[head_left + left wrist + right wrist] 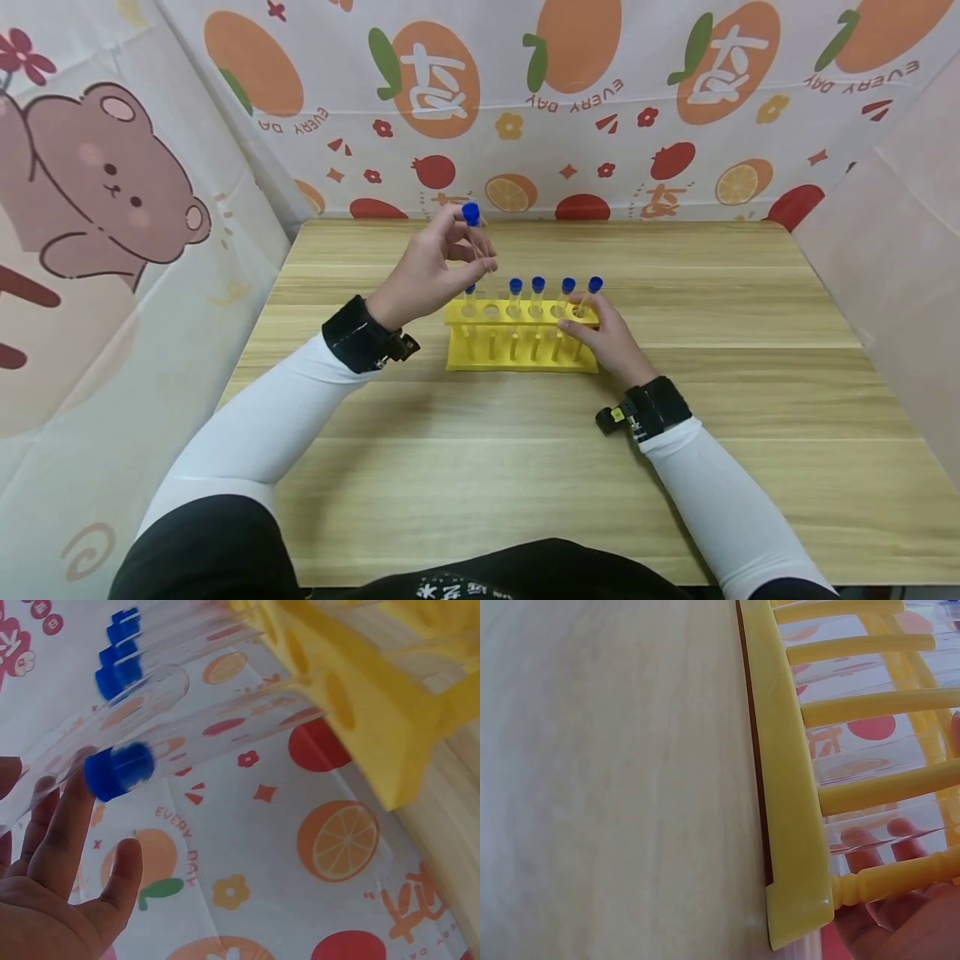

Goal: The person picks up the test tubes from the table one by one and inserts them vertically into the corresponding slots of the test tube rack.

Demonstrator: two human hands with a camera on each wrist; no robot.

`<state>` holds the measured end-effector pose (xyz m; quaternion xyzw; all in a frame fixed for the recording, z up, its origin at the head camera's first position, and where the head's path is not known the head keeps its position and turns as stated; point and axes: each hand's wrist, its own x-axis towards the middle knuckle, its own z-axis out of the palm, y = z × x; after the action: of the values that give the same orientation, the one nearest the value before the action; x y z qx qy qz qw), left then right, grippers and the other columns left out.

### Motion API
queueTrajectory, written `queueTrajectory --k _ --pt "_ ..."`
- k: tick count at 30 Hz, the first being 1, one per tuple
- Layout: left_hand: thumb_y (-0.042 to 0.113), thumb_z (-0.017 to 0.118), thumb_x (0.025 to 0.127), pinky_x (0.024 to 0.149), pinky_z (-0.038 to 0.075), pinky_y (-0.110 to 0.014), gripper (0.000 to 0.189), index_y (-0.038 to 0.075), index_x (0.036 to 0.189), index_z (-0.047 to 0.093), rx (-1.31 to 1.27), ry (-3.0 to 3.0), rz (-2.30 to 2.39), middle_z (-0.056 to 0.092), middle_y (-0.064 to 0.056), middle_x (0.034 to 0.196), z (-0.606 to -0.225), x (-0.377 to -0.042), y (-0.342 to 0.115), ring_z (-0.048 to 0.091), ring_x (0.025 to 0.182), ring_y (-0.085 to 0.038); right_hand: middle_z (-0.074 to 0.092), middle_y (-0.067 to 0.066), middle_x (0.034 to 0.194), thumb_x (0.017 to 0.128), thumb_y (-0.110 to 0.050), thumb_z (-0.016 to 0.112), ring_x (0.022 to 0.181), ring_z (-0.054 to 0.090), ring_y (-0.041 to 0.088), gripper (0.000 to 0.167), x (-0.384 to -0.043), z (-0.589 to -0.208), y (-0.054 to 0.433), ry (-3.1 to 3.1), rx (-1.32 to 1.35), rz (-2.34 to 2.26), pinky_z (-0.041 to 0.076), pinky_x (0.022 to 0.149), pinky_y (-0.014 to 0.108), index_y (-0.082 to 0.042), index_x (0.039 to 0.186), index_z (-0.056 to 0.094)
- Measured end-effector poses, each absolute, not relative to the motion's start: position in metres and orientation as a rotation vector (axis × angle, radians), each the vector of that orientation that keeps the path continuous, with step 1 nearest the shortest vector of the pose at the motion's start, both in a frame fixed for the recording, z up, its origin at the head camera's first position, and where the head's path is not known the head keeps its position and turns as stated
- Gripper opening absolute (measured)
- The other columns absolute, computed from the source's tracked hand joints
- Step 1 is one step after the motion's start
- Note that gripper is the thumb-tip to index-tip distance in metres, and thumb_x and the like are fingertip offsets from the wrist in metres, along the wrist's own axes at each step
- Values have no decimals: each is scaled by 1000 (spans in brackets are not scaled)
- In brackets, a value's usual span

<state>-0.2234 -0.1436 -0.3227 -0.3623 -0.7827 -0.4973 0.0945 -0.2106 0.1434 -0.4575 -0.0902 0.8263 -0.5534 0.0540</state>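
Note:
My left hand [427,268] pinches a clear test tube [471,216] with a blue cap, tilted above the left part of a yellow test tube rack [525,365]. In the left wrist view, the rounded bottom of this tube [169,684] is out of the rack. My right hand [613,340] grips the rack's right end, with its thumb on the front. Several blue-capped tubes [537,285] stand in the rack; its second hole from the left [491,310] has no tube. In the right wrist view, fingers [864,851] show behind the rack's end post.
The rack stands on a wood-grain table [495,483]. A fruit-printed cloth [510,158] hangs at the table's back edge. A bear-printed cloth [112,192] is on the left, and a pale cloth [900,250] on the right.

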Motion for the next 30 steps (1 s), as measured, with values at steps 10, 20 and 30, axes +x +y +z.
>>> queueTrajectory --k 10,20,30 --pt "4 71 88 82 57 -28 39 5 119 47 -1067 -2406 -1464 66 -7 93 -340 -227 -143 66 84 -16 36 11 155 91 -41 68 146 27 31 57 -210 -458 144 2500 -288 -1683 36 110 55 -11 136 47" --pt "4 70 89 82 58 -37 38 6 119 47 -1081 -2411 -1432 65 -8 91 -352 -230 -145 67 83 -18 36 11 155 91 -40 68 146 27 32 57 -211 -457 143 2507 -278 -1674 34 111 55 -12 136 47" --pt "8 70 91 86 57 -34 39 9 122 47 -1044 -2437 -1440 64 -7 93 -360 -232 -148 67 90 -17 36 11 155 90 -44 69 146 27 31 60 -209 -456 143 2507 -271 -1673 34 111 55 -13 137 47"
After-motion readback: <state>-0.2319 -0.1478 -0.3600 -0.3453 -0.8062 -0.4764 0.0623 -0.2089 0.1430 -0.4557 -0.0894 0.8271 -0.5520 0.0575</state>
